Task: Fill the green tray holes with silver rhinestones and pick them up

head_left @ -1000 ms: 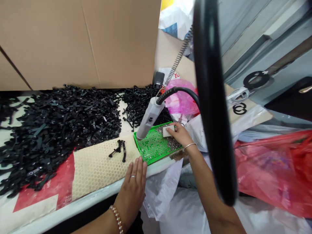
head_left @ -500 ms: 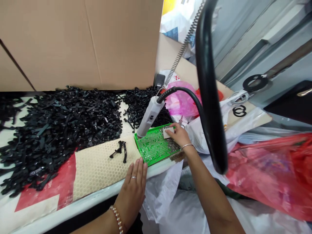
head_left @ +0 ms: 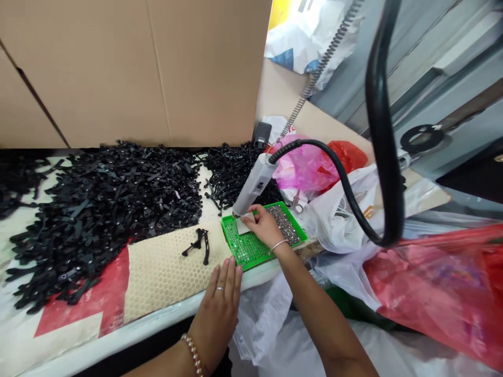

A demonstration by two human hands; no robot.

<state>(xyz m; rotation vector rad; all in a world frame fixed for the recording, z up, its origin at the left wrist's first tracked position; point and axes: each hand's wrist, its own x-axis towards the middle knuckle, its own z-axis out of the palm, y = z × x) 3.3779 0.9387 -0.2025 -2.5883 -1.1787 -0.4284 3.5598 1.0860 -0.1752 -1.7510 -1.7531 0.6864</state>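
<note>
A small white card point(head_left: 245, 224) is pinched in my right hand point(head_left: 264, 226), over the left part of a shallow green tray point(head_left: 295, 242). The tray's perforated floor holds many tiny metal pieces, and a dense pile of small screws point(head_left: 283, 222) lies at its right end. My left hand point(head_left: 220, 306) rests flat with fingers stretched out, its fingertips at the tray's near left corner. A grey electric screwdriver point(head_left: 255, 184) hangs tilted, its tip close above the tray's left end and the card. Left of the tray, a few black plastic arms point(head_left: 200, 243) lie on a beige honeycomb-patterned mat point(head_left: 163, 275).
A large heap of black parts point(head_left: 129, 193) covers the table's left, with a smaller heap point(head_left: 231, 170) behind the tray. A cardboard sheet point(head_left: 129, 68) stands at the back. A coil spring point(head_left: 314, 78) and thick black cable point(head_left: 383, 131) hang overhead. Plastic bags point(head_left: 436, 283) lie right.
My right hand has moved the white card leftward across the tray, from the screw pile toward the screwdriver's tip. My left hand stays by the tray corner. The view has shifted slightly.
</note>
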